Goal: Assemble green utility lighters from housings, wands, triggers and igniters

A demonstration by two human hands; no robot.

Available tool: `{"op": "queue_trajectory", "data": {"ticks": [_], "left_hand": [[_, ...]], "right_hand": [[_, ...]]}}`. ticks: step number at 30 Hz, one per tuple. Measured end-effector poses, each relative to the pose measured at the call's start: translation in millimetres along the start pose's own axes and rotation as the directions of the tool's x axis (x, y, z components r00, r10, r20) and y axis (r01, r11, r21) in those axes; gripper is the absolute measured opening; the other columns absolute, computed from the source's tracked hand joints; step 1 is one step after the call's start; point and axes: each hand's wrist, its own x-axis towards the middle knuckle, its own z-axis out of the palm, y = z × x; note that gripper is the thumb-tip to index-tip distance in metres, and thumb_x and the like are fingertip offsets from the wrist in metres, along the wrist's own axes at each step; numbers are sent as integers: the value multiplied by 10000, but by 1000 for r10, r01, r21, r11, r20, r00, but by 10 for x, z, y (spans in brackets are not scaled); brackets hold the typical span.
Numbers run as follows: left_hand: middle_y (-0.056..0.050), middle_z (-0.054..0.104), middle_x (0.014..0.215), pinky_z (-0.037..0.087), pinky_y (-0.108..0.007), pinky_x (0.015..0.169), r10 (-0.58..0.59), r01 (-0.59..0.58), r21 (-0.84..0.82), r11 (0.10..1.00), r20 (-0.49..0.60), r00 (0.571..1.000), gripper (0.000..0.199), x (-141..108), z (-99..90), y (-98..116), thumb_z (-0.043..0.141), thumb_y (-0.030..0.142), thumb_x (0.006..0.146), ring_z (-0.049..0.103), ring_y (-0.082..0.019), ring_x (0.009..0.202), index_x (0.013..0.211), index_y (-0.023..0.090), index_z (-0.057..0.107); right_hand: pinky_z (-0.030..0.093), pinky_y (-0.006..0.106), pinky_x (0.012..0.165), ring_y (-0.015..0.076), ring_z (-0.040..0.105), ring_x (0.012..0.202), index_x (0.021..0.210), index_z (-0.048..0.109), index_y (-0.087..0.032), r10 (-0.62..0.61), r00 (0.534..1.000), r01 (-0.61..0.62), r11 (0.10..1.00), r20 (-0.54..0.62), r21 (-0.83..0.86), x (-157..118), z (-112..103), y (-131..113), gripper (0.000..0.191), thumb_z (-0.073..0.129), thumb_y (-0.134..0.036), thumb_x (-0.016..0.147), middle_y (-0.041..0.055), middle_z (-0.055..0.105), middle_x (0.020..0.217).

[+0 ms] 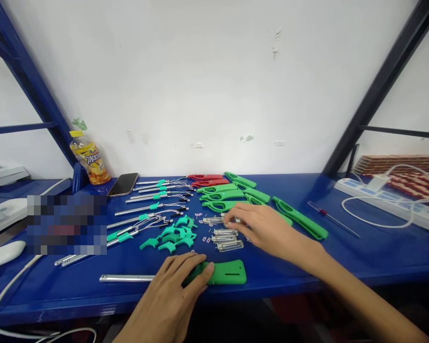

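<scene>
My left hand [180,281] lies closed over a green lighter casing [230,272] at the table's front edge. A silver metal tube [127,278] sticks out from under it to the left. My right hand [260,226] is bent down over a group of clear lighter fuel tanks [230,245], its fingers curled at the upper ones. Whatever is between those fingertips is hidden. Teal triggers [178,234] lie in a loose pile left of the tanks. Small pinkish pieces [206,239] are scattered between them.
Metal tubes with wires and teal clips [139,219] lie in a row on the left. Green casings [300,218] and red casings [209,183] lie behind. A screwdriver [332,219] and power strip [396,200] are right; a phone [123,184] and bottle [90,159] are back left.
</scene>
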Motion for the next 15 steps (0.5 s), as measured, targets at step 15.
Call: {"op": "queue_trajectory", "data": {"ticks": [15], "left_hand": [[-119, 764, 1272, 658, -479, 894, -2, 2, 12, 1000, 21, 1000, 569, 32, -6, 34, 434, -40, 902, 740, -303, 1135, 1376, 195, 643]], "right_hand": [[297, 292, 609, 194, 688, 883, 1066, 806, -208, -59, 973, 83, 991, 225, -101, 334, -61, 0, 146, 720, -122, 986, 56, 742, 1043]]}}
